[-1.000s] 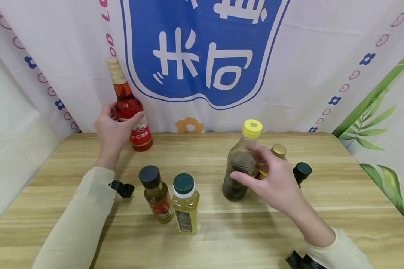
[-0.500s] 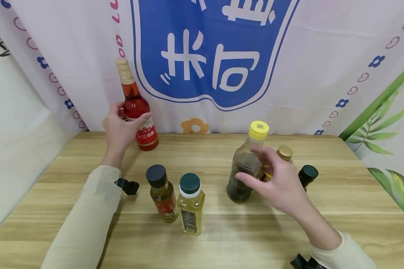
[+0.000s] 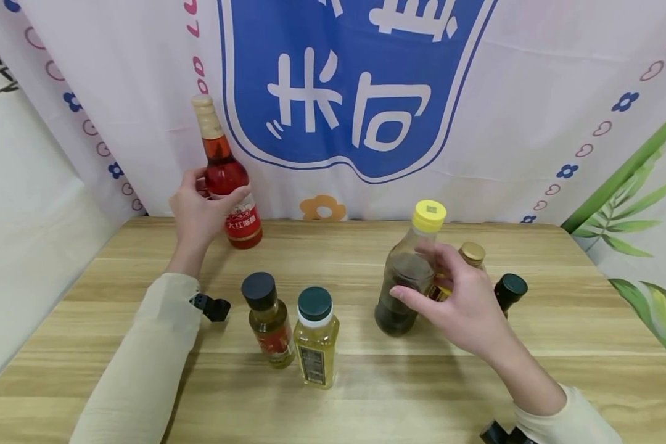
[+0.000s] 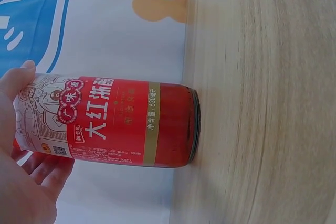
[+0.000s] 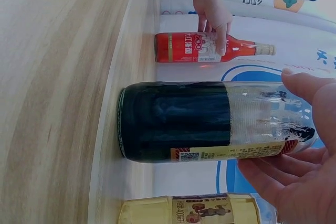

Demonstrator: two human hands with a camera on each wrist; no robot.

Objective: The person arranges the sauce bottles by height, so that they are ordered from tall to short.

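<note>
thumb and fingers of the right hand (image 3: 468,311) are curled round the upper body of the dark bottle (image 3: 407,268), which stands upright on the table (image 3: 366,401), its cap yellow. thumb and fingers of the left hand (image 3: 197,206) grip the red bottle (image 3: 226,177), upright, to the left of the dark bottle and further back. the gold-capped bottle (image 3: 472,253) is just to the dark bottle's right, partly behind the right hand; beyond it, further right, is a half-hidden bottle (image 3: 512,290) with a green cap. left of the dark bottle and nearer the wearer stand the pale bottle (image 3: 316,348) and, past it, the brown bottle (image 3: 271,330). the printed cloth (image 3: 505,123) hangs behind the dark bottle.
</note>
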